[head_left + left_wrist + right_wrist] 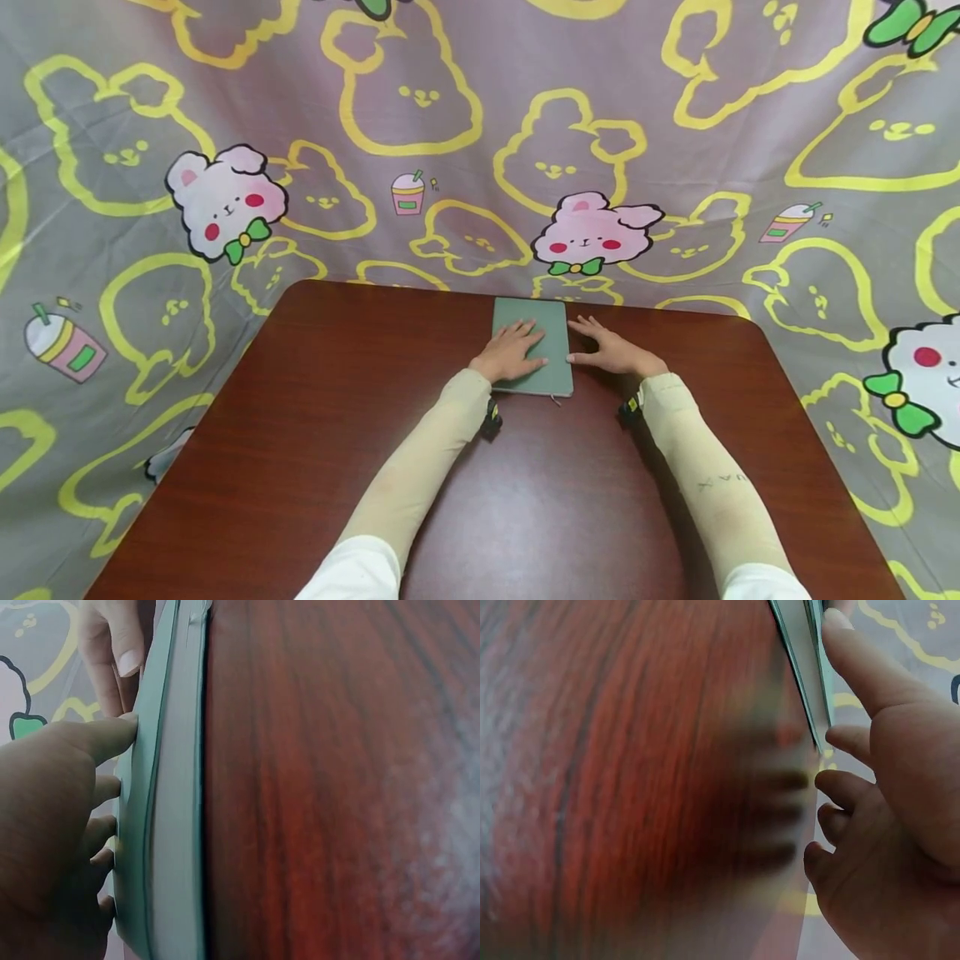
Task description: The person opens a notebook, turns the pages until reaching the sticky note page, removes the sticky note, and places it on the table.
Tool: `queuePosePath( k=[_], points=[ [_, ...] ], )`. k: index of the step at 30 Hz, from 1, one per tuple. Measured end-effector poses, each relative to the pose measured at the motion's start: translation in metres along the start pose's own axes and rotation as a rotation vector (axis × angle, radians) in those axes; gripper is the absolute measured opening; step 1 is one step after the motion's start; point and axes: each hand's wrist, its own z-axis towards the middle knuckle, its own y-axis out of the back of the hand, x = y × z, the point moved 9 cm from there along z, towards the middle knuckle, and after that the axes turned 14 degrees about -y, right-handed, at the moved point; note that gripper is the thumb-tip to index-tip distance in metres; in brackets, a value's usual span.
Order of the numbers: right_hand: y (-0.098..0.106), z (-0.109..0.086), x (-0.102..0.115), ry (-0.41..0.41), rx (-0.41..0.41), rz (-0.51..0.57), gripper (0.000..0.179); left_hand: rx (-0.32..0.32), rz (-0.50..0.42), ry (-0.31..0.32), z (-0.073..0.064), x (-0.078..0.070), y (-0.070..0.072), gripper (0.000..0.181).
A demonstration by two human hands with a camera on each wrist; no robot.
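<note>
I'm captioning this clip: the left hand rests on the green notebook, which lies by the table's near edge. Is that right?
Not quite: the green notebook lies by the table's far edge, as the head view shows. The left hand does rest on it.

We wear cream undersleeves [420, 471], white oversleeves [356, 571] and black wrist cameras [491, 421] with yellow patches [633, 405]; faint dark letters [723, 481] mark our right undersleeve.

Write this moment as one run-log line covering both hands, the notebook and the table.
left hand: spread on green notebook | right hand: beside notebook's right edge, contact unclear | notebook: closed, flat on table
</note>
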Motion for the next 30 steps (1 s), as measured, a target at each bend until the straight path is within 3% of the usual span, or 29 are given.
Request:
queuePosePath(
  k=[13, 20, 30],
  points=[
    [-0.004, -0.001, -0.001, 0.025, 0.039, -0.050, 0.106, -0.018, -0.023, -0.007, -0.003, -0.002, 0.001, 0.064],
    [-0.005, -0.002, -0.002, 0.023, 0.025, -0.029, 0.107, -0.059, -0.040, -0.008, -0.003, -0.004, 0.006, 0.061],
    [0.001, -0.003, 0.001, 0.046, 0.015, -0.008, 0.105, -0.069, -0.065, -0.006, -0.001, -0.008, 0.013, 0.058]
  ],
)
